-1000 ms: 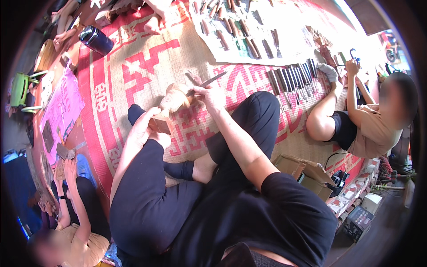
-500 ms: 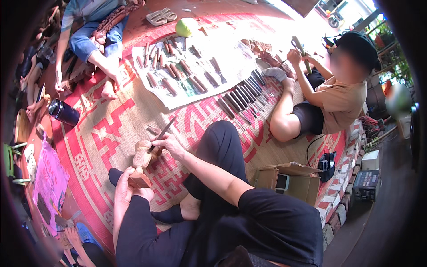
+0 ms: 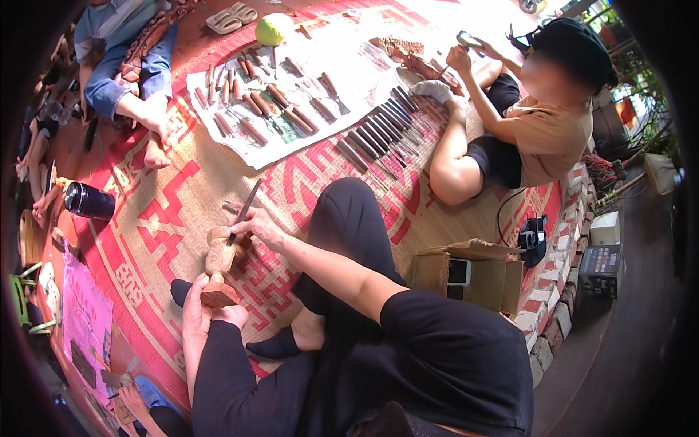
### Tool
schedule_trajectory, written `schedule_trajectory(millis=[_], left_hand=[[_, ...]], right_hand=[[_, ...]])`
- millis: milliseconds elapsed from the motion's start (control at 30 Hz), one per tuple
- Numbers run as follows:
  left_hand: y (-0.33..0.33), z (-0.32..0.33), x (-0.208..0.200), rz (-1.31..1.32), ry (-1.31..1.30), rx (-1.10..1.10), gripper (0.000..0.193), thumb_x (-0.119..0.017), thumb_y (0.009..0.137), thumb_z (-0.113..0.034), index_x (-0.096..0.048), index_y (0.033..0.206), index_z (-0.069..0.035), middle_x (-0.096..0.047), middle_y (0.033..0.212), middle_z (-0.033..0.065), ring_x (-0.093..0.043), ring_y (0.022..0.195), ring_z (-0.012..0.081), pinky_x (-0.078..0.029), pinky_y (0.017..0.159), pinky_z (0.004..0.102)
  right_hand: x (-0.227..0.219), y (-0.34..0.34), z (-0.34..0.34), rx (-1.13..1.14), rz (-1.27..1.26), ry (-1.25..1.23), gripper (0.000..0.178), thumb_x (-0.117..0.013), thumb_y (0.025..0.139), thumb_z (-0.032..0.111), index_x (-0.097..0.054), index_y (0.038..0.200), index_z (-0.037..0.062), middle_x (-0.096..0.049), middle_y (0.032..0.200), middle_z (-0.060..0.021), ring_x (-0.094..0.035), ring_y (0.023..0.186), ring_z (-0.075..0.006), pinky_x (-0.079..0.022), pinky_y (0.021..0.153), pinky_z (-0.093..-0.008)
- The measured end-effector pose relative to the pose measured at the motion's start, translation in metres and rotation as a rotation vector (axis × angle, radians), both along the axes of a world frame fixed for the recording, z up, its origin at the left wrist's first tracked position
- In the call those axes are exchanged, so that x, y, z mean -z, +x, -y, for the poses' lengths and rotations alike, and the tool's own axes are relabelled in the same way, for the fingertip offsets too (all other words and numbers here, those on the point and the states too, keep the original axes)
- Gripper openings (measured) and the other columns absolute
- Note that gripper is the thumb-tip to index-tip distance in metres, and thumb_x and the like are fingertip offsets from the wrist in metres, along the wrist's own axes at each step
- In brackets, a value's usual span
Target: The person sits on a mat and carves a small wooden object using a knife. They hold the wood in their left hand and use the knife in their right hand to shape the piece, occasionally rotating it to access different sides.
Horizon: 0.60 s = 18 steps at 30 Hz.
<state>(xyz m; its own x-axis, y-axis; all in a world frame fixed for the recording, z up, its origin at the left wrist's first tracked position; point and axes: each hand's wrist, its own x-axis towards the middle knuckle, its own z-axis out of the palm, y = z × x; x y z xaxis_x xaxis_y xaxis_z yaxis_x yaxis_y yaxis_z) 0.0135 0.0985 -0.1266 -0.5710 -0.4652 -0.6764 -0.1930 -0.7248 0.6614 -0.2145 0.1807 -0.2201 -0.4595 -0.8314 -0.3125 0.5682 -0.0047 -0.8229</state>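
Note:
A pale carved wooden figure point(image 3: 219, 256) on a square reddish-brown base is tilted over the mat in front of me. My left hand point(image 3: 198, 312) grips it from below at the base, fingers wrapped round. My right hand point(image 3: 260, 227) is closed on a slim, dark, tapered tool that looks like a file point(image 3: 248, 202). One end of the tool points up and away. The other end meets the figure's upper part, though exact contact is too small to tell. My right fingertips are close beside the wood.
Wood-handled carving tools point(image 3: 298, 120) lie on a white sheet point(image 3: 255, 156) ahead, beside a row of dark-handled ones point(image 3: 378, 131). A person point(image 3: 546, 124) works at right; another point(image 3: 127, 65) sits far left. Around me are a dark tumbler point(image 3: 89, 201), cardboard box point(image 3: 477, 271) and brick edging point(image 3: 546, 320).
The whole view has shifted, so most things sit further left and up. My hands keep their grips on the figure and tool. The person at right has tilted the greenish tool from upright.

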Motion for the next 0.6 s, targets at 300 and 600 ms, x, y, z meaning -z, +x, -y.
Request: schedule_trajectory(millis=[300,600], left_hand=[[-0.005,0.000,-0.004,-0.015,0.063,-0.003,0.030,-0.059,0.087,-0.020,-0.059,0.114,-0.007,-0.064,0.099,0.0034,-0.061,0.091,0.0148,-0.048,0.080,0.0292],[-0.004,0.001,-0.005,-0.056,0.013,0.013,0.034,-0.060,0.085,-0.016,-0.056,0.117,-0.004,-0.063,0.100,0.0027,-0.058,0.094,0.0121,-0.045,0.083,0.0254]], right_hand=[[-0.001,0.009,0.003,0.001,-0.044,-0.053,0.030,-0.070,0.072,0.005,-0.067,0.101,0.0025,-0.062,0.080,-0.0005,-0.054,0.071,-0.0107,-0.043,0.066,-0.0245],[0.003,0.004,0.000,0.001,0.045,0.040,0.021,-0.074,0.072,0.009,-0.068,0.092,0.0033,-0.067,0.082,-0.0027,-0.056,0.067,-0.0092,-0.042,0.062,-0.0248]])
